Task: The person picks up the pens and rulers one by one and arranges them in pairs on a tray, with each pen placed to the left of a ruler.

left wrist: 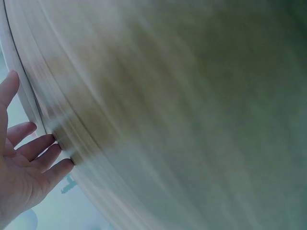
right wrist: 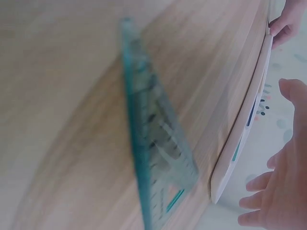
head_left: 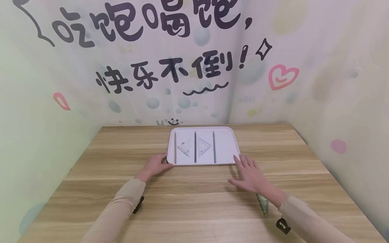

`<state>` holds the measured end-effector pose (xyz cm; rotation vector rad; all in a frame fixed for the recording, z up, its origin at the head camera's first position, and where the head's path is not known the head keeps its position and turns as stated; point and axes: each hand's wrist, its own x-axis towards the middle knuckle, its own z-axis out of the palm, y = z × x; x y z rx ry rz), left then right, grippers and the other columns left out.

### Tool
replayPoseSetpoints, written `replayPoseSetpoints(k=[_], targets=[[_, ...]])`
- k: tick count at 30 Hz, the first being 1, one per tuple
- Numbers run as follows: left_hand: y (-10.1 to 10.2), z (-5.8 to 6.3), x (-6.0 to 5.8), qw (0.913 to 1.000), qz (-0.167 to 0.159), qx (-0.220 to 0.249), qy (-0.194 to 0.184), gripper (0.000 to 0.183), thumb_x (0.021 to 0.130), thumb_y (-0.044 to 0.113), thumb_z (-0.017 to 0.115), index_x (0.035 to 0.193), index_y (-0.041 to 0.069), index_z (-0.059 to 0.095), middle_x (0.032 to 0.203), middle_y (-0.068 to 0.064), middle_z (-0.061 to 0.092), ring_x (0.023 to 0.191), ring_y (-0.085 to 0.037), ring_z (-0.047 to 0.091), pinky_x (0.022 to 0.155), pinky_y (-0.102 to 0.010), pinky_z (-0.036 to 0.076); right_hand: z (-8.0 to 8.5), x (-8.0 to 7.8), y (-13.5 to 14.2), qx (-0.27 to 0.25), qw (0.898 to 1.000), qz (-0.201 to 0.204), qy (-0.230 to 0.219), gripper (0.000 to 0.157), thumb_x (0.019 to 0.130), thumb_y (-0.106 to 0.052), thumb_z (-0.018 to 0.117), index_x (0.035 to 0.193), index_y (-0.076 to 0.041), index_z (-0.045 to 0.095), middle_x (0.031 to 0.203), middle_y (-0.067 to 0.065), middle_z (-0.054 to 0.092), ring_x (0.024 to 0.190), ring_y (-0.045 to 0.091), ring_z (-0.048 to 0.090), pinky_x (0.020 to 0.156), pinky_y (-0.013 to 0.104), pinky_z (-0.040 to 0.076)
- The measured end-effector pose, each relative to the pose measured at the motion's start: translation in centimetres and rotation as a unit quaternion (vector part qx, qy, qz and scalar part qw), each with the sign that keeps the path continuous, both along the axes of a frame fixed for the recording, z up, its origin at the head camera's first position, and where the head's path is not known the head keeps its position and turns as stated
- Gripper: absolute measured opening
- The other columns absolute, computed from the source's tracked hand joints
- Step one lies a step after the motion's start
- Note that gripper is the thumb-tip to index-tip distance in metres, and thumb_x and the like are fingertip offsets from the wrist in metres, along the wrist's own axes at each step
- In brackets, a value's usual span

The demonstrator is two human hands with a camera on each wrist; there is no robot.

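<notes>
A white rectangular tray [head_left: 225,148] lies at the far side of the wooden table. My left hand [head_left: 154,165] touches its front left corner, thumb along the front edge and relaxed fingers at the left side. By the front right corner is my right hand [head_left: 250,173], fingers spread, fingertips close to the rim; contact is unclear. Inside the tray are three thin pencil-like sticks, brown [head_left: 175,147], black [head_left: 195,146] and grey-green [head_left: 214,147]. Between them lie two clear set squares, one left [head_left: 184,147], one right [head_left: 204,146]. Beneath my right forearm is a green-tinted set square [right wrist: 153,129], partly hidden in the head view.
The wooden table [head_left: 194,206] meets a printed wall covering [head_left: 206,108] behind the tray, with more covering at both sides. Dark wrist mounts show under the left sleeve [head_left: 121,202] and the right sleeve [head_left: 307,216].
</notes>
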<state>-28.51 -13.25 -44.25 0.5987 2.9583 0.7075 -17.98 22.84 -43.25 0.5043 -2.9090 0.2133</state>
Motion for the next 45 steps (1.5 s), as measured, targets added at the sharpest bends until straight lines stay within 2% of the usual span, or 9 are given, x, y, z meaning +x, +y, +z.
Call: replayPoseSetpoints(k=[14,21,34,45], targets=[[0.1,0.2,-0.1,0.9999,-0.004,-0.009,0.010,0.056,0.081,0.034,0.066,0.126,0.003,0.052,0.123,-0.017,0.056,0.114,-0.033,0.050,0.098,-0.044,0.039,0.0,2.2,2.8,-0.016,0.999,-0.024,-0.033,0.088,0.079,-0.056,0.057,0.138,0.005,0.030,0.133,0.031,0.039,0.118,0.049,0.038,0.098,0.059,0.031],[0.0,0.2,0.0,0.9999,-0.011,-0.007,0.011,0.055,0.081,0.032,0.066,0.124,0.002,0.053,0.122,-0.017,0.056,0.114,-0.034,0.050,0.097,-0.045,0.039,0.0,3.2,3.9,-0.017,0.997,-0.047,-0.059,0.097,0.074,-0.061,0.058,0.136,0.008,0.030,0.128,0.029,0.044,0.112,0.049,0.044,0.084,0.058,0.043],[-0.1,-0.1,-0.3,0.9999,-0.013,-0.002,0.004,0.056,0.081,0.034,0.066,0.126,0.003,0.052,0.123,-0.016,0.055,0.115,-0.033,0.049,0.098,-0.045,0.038,-0.2,3.9,5.3,-0.034,0.996,-0.043,-0.065,0.102,0.066,-0.060,0.067,0.131,0.011,0.035,0.123,0.031,0.045,0.111,0.049,0.043,0.084,0.059,0.043],[-0.3,-0.4,-0.5,0.9999,-0.013,0.001,0.007,0.056,0.081,0.035,0.067,0.126,0.004,0.052,0.123,-0.015,0.056,0.115,-0.032,0.050,0.099,-0.044,0.039,0.2,4.4,5.7,-0.043,0.993,-0.062,-0.088,0.101,0.063,-0.062,0.067,0.128,0.010,0.040,0.118,0.028,0.049,0.107,0.046,0.046,0.079,0.056,0.046]])
